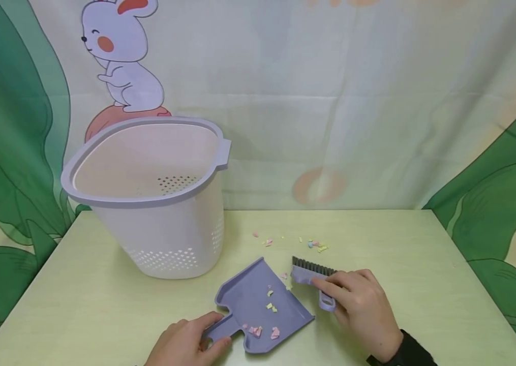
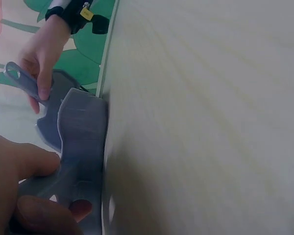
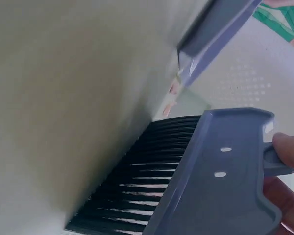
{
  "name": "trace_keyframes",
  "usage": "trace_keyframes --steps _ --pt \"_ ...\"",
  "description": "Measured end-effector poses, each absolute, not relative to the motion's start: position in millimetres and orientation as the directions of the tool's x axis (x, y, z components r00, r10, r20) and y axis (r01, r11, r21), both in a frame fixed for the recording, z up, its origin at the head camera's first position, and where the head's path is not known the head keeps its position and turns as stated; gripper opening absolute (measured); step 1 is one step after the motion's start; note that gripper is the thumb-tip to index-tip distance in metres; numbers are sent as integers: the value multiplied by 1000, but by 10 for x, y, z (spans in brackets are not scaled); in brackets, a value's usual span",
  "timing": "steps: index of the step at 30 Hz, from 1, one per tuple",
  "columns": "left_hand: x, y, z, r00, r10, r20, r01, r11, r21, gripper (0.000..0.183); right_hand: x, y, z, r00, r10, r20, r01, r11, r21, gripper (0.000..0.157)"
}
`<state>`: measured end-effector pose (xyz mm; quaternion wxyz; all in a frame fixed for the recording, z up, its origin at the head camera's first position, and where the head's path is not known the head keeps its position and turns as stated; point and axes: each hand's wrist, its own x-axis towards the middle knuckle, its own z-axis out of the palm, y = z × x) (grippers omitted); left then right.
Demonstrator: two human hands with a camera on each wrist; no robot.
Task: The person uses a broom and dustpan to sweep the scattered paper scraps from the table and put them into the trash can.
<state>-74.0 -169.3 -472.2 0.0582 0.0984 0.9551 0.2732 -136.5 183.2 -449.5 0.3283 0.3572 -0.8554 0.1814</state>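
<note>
Purple dustpan (image 1: 249, 290) holds pink and yellow bits (image 1: 256, 332); left hand (image 1: 185, 338) grips its handle (image 1: 222, 328), right hand (image 1: 362, 305) grips a hand brush (image 1: 302, 275).

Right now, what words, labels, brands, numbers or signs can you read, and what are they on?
None can be read.
Yellow label on the black wrist device: too small and blurred to tell whether it bears print.
Dustpan, brush, basket: no lettering visible.
Backdrop: pictures, no readable words.
</note>
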Motion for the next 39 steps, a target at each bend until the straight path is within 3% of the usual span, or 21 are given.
trace_keyframes --steps 3,5,7,10,12,17,21,26,32,36,39 --pt "-736 -1693 -4720 -972 229 -51 169 834 526 45 -1320 1797 -4502 -543 -516 663 -749 654 -105 45" --pt "-736 -1695 -4718 -972 231 -53 171 838 519 46 -1272 1760 -4477 -533 -530 660 -775 619 -129 28" --pt "-738 -1701 -4719 -971 232 -56 170 838 518 47 -1223 1718 -4437 -505 -539 675 -811 564 -156 18" --pt "-741 -1707 -4722 -971 232 -62 167 839 517 47 -1162 1662 -4364 -448 -535 716 -869 449 -208 24" --pt "-746 -1707 -4720 -970 232 -68 164 837 522 48 -1138 1652 -4310 -434 -526 731 -891 367 -265 16" --pt "-755 -1706 -4711 -970 226 -87 148 838 526 48 -1145 1729 -4199 -556 -459 693 -829 256 -496 36" --pt "-755 -1709 -4712 -970 225 -89 146 838 527 48 -1227 1838 -4160 -641 -370 672 -767 318 -557 34" --pt "-757 -1718 -4723 -969 236 -76 161 832 531 47 -1317 1928 -4171 -648 -314 694 -731 513 -450 30" --pt "-762 -1731 -4721 -966 252 -65 178 824 538 46 -1340 1935 -4250 -585 -412 698 -707 681 -191 34" --pt "-758 -1736 -4700 -960 269 -83 182 816 548 48 -1285 1859 -4291 -553 -503 665 -727 681 -89 39" --pt "-758 -1737 -4685 -956 284 -80 195 813 548 50 -1225 1799 -4292 -492 -569 658 -799 596 -81 40"
